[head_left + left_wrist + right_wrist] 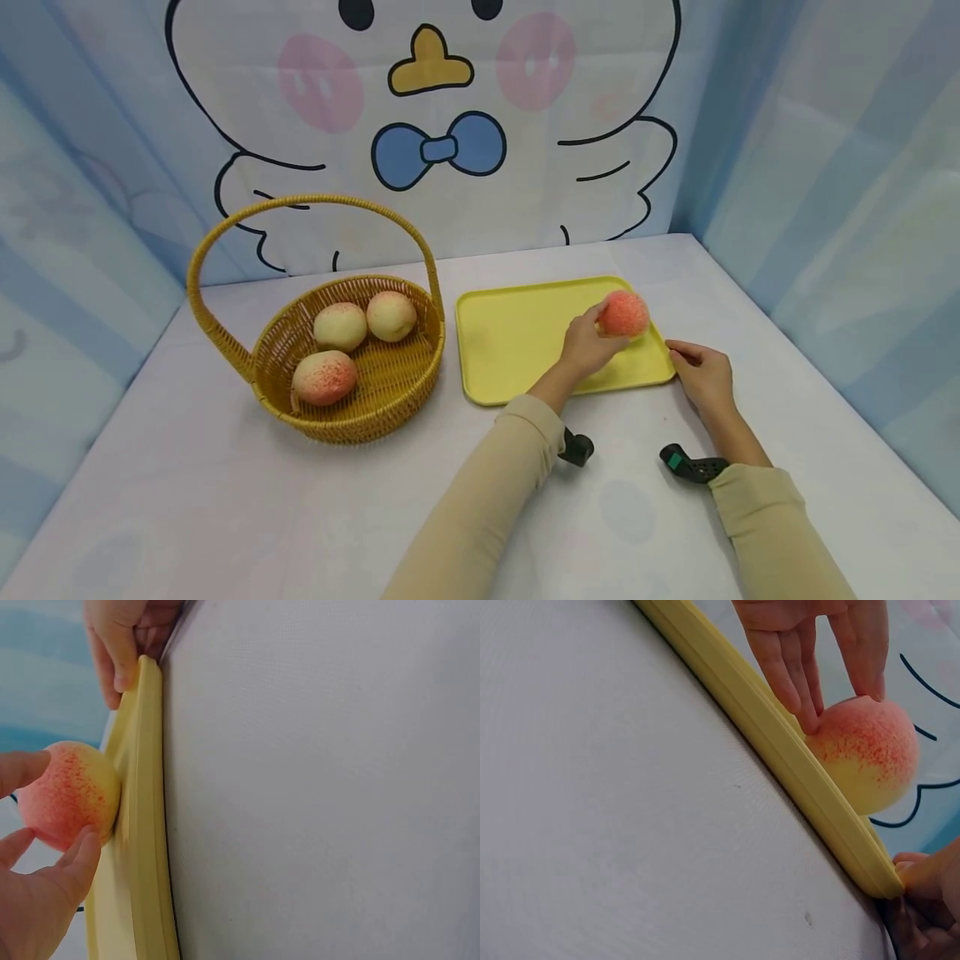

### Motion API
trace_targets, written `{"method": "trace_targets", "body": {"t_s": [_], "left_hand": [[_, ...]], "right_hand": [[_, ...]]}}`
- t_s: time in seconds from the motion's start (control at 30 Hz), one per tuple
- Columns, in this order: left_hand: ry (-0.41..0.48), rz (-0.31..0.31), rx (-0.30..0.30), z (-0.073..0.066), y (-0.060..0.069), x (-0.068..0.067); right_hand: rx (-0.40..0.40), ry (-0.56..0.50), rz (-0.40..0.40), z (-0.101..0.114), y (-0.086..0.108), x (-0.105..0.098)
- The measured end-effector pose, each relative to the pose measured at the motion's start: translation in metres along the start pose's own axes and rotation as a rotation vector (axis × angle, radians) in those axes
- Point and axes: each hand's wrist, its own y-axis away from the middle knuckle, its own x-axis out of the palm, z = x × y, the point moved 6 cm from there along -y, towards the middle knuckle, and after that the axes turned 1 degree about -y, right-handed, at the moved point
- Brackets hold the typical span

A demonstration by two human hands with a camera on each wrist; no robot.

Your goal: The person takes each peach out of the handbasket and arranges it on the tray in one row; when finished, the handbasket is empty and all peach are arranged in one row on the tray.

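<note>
A pink-and-yellow peach [625, 313] sits at the right end of the yellow tray [517, 333]. My left hand [588, 343] holds this peach from its left side, thumb and fingers spread around it. In the left wrist view, the fingertips touch the red side of the peach [71, 795]. At the tray's right front corner, my right hand [707, 382] pinches the rim. The right wrist view shows that right hand [930, 889] with its thumb and fingers at the tray corner, some fingers curled beneath and partly hidden.
Left of the tray stands a woven basket [429, 385] with a tall arched handle [330, 199]. Inside it lie two pale peaches [340, 326] and a redder peach [325, 377]. A white cloth covers the table [247, 508]; printed curtains [832, 167] surround it.
</note>
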Motion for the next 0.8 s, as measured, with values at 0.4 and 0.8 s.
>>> {"method": "trace_targets", "body": {"t_s": [0.4,0.8], "left_hand": [[0.06,0.084,-0.004,-0.002,0.001,0.009],[0.06,0.162,-0.081,0.0,0.001,0.01]], "right_hand": [[0.001,-0.005,0.0,0.002,0.001,0.001],[-0.039,0.007,0.002,0.005,0.002,-0.002]]}}
